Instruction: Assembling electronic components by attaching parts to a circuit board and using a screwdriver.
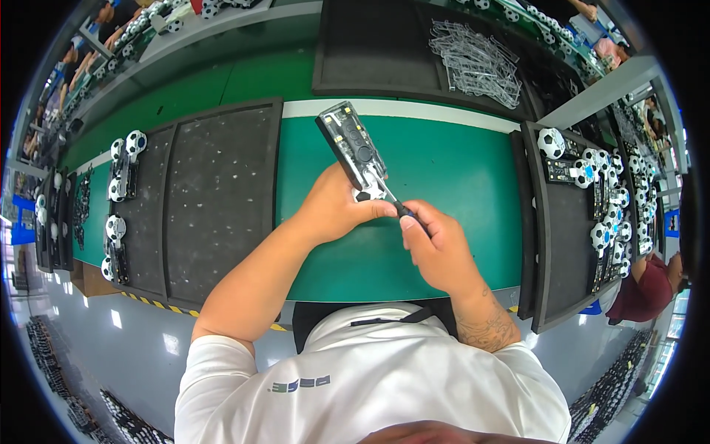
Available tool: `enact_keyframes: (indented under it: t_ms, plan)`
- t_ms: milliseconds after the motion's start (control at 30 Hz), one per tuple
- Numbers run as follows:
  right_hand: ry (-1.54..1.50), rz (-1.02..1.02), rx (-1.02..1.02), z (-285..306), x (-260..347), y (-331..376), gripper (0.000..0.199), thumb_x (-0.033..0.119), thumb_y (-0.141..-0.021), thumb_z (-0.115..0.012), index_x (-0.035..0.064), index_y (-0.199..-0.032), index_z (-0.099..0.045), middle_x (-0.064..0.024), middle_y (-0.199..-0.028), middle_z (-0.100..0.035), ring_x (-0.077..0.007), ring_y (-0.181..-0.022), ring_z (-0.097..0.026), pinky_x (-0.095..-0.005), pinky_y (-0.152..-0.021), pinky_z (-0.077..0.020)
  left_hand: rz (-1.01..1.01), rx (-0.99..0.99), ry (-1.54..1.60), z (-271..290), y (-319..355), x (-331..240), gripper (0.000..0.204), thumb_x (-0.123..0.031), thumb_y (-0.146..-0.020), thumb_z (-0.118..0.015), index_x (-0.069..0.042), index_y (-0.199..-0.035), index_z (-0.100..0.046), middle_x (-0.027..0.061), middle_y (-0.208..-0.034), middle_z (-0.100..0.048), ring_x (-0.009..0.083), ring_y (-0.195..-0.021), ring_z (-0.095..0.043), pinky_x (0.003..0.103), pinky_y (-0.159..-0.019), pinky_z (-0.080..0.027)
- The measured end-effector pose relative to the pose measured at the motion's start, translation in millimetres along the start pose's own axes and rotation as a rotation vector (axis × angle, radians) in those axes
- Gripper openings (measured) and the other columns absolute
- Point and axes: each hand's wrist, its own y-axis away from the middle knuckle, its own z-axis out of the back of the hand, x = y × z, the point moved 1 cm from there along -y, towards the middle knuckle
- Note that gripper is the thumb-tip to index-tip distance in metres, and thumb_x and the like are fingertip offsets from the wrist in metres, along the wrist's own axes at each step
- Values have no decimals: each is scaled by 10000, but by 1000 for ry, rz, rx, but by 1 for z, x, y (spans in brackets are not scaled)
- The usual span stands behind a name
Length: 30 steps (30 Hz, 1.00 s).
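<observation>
Clear-cased oblong toy chassis [350, 145], with black innards showing through its plastic shell, stood tilted above the middle of the green work mat [458, 170], its near end clamped in the left hand [336, 207] and its far end pointing away to the left. At that near end a small black-and-white ball wheel [367, 194] sat just under the thumb. The right hand [436, 248] was closed around a black-handled screwdriver [394, 201], whose thin metal shaft ran up and left until its tip touched the chassis beside the wheel. The two hands were close together, nearly touching.

Judging by the trays, the work looked well under way but far from over. On the dark foam tray to the right [562, 244] a dense row of finished-looking units with football-patterned wheels [610, 200] lay stacked along the far-right edge. On the left, the wide dark foam tray [218, 192] lay mostly bare, with only a few wheeled units [122, 170] on the narrower tray beside it. Farther off, on a black tray beyond the mat, a heap of clear plastic frames [477, 63] waited without wheels. The piece in hand seemed to be at the fastening stage, with one wheel end being screwed; whether its other end was fitted could not be told.
</observation>
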Motion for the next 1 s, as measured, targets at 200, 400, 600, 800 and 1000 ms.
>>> enact_keyframes:
  t_ms: [200,400,600,800,1000]
  plan:
    - [70,-116,86,25,22,-2,201,149,-1032,-553,38,-1112,-701,18,-704,-559,-72,-552,-456,-234,-495,-346,-39,-13,-213,-1,-1,4,411,-182,-784,-860,-22,-1118,-682,117,-1018,-722,255,-872,-686,367,-797,-541]
    - [101,-199,146,35,23,-8,208,167,-1035,-545,37,-1073,-703,27,-675,-532,-71,-528,-432,-239,-475,-332,-7,-41,-425,-1,0,4,344,-144,-804,-816,-28,-1099,-684,121,-1000,-704,278,-852,-668,377,-775,-534]
    - [32,-251,210,41,14,-15,213,175,-1040,-539,34,-1054,-698,31,-667,-525,-69,-523,-428,-239,-471,-335,-3,-49,-554,-2,1,3,294,-115,-804,-784,-38,-1073,-693,124,-989,-684,299,-839,-654,398,-763,-532]
    - [-34,-315,252,45,13,-18,215,178,-1046,-534,35,-1036,-695,38,-663,-522,-60,-515,-421,-233,-471,-329,100,-11,-506,1,1,-8,278,-100,-797,-768,-46,-1062,-703,135,-997,-684,316,-841,-654,418,-759,-539]
    - [91,-351,216,60,3,-17,207,163,-1033,-541,21,-1053,-690,14,-717,-566,-93,-577,-481,-244,-532,-395,230,-122,-311,9,-1,1,327,-135,-812,-783,-35,-1112,-698,133,-1051,-702,301,-889,-679,390,-792,-542]
